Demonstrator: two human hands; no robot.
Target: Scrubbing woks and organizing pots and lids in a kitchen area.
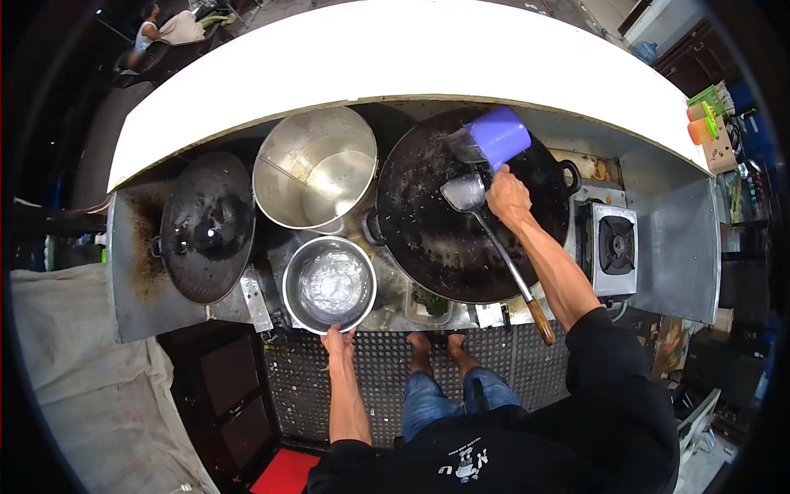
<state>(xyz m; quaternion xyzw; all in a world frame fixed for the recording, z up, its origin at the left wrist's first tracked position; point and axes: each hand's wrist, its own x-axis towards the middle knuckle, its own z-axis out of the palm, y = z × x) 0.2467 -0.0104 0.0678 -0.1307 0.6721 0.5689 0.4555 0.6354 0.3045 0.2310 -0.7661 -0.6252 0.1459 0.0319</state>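
Note:
My right hand point(510, 196) grips the handle of a purple plastic dipper point(501, 137) above a large blackened wok point(426, 247). The dipper is tilted with its mouth to the left, and a blurred splash of water shows there. A wok spatula point(503, 247) with a steel blade and wooden handle leans in the wok, its handle reaching past the front rim. At the counter's front edge, my left hand point(339, 341) holds the near rim of a stainless steel bowl point(330, 281). Its shiny inside looks wet; how much liquid it holds is unclear.
Behind the bowl stands a tall metal pot point(315, 167) with pale liquid. A second wok point(210, 228) leans against the left panel. To the right is a gas burner point(616, 247). A plastic container of greens point(429, 304) sits by the wok. A person point(151, 34) sits beyond the white panel point(395, 55).

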